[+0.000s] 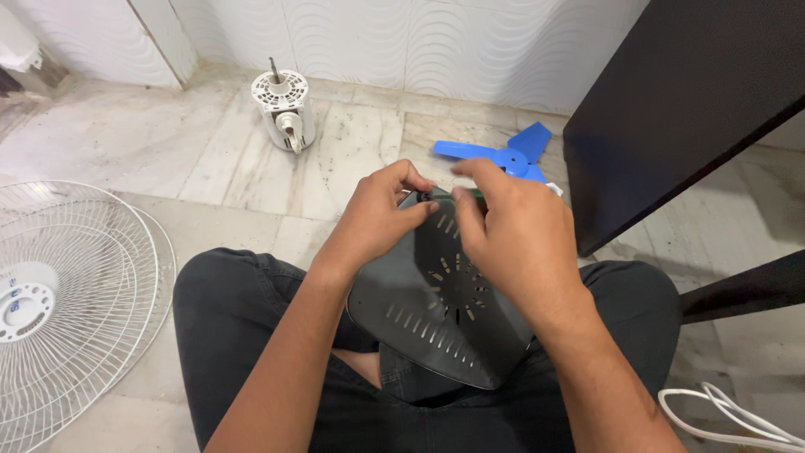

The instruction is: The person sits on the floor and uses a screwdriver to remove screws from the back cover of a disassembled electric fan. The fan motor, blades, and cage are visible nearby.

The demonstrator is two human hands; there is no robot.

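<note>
Both hands at the cover's top edge

Your left hand (381, 210) and right hand (511, 231) pinch the top edge of the dark cover (436, 310) resting on your lap; the blue blade (503, 153) lies beyond it.

White wire fan guard (59, 294) flat on marble floor (210, 168), near left. White fan motor (286, 109) upright with shaft up, far, close to tiled wall (377, 38). Blue fan blade (503, 153) lying far right of centre. Dark table (671, 109) at right. White cable (729, 415) looped near right.
</note>
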